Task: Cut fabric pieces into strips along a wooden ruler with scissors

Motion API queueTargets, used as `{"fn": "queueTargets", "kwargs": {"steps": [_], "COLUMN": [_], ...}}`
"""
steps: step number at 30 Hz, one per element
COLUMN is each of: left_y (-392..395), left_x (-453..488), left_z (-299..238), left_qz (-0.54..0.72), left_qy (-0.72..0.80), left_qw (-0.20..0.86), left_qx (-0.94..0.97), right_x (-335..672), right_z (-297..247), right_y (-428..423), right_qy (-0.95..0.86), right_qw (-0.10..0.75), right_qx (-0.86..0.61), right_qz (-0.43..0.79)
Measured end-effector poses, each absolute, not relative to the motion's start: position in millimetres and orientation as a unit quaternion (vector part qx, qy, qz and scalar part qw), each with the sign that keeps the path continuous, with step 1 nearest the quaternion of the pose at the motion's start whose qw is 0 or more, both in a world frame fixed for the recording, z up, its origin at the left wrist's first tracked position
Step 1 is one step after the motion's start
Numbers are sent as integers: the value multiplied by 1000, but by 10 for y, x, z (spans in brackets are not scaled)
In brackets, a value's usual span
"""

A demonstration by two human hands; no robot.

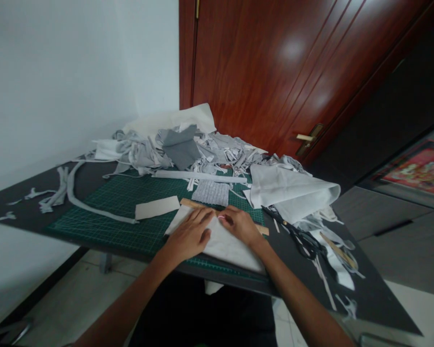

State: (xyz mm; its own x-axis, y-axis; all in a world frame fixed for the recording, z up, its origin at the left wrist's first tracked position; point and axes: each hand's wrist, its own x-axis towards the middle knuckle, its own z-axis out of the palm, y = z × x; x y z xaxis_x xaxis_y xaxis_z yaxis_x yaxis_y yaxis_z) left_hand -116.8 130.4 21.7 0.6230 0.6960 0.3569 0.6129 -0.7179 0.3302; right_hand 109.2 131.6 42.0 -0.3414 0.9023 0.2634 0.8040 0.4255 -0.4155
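Observation:
My left hand (190, 235) lies flat on a folded piece of white cloth (224, 246), its fingers spread. My right hand (239, 225) rests on the same cloth, fingers curled, close to my left fingertips. A wooden ruler (192, 204) runs under the cloth's far edge, and its end sticks out to the right of my right hand. The cloth sits on a green cutting mat (108, 214) with a printed grid. A beige rectangle of card or fabric (157, 207) lies just beyond my left hand.
Black scissors (305, 243) and a wooden strip lie on the dark table (369, 299) at right, among white scraps. A large heap of grey and white fabric offcuts (188, 149) fills the far end, below a wall and a red-brown wooden door (260, 62).

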Motion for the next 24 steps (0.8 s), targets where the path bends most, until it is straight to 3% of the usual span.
{"fn": "queueTargets", "kwargs": {"steps": [24], "left_y": [1422], "left_x": [-1186], "left_z": [172], "left_qz": [204], "left_qy": [354], "left_qw": [54], "left_qx": [911], "right_x": [1166], "right_z": [618], "right_y": [1403], "right_qy": [-815], "right_qw": [170], "right_qx": [-540], "right_qz": [121]}}
